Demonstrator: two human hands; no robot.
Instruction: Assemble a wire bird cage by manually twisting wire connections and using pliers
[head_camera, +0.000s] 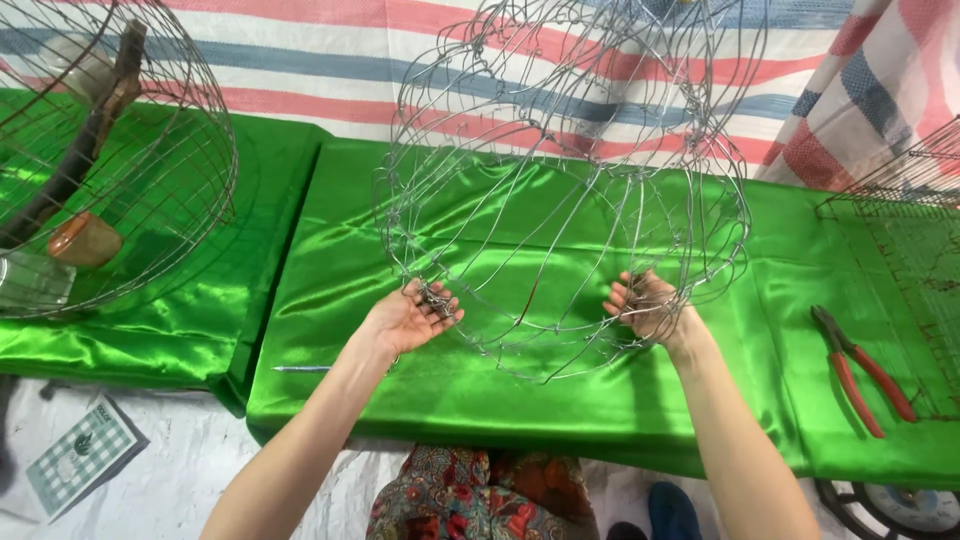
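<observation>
A wire cage frame (565, 190), domed and unfinished, is held upright over the green satin cloth (480, 400), rising up and away from both hands. Its lower rim is gripped at the left by the left hand (410, 318) and at the right by the right hand (648, 305), equally near. Red-handled pliers (862, 370) are left lying at far right.

We are looking down from a single head-worn camera, close above our own hands, facing forward over the green table (560, 400) toward the striped sheet (330, 60) hanging behind it.
</observation>
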